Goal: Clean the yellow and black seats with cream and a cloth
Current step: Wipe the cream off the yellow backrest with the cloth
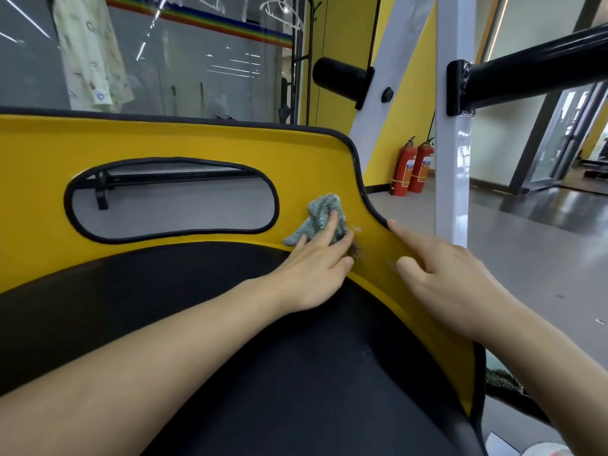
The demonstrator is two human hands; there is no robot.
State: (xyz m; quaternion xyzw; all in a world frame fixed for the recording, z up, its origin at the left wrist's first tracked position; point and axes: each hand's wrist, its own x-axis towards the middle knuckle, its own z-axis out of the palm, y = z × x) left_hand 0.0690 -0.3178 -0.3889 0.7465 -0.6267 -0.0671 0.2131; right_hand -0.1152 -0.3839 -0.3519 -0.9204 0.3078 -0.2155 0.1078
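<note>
While pressing soft, floppy cloth under flat left hand, better to bunch mid-wad tbh; right hand empty, forefinger on seat edge.

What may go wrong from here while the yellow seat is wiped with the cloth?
The cloth is bunched small under the left hand, so it may miss the pale cream smears beside it. Cream might also be pushed into the black piping, where the right hand's forefinger rests, and stay there.

Left hand presses cloth on seat.
</note>
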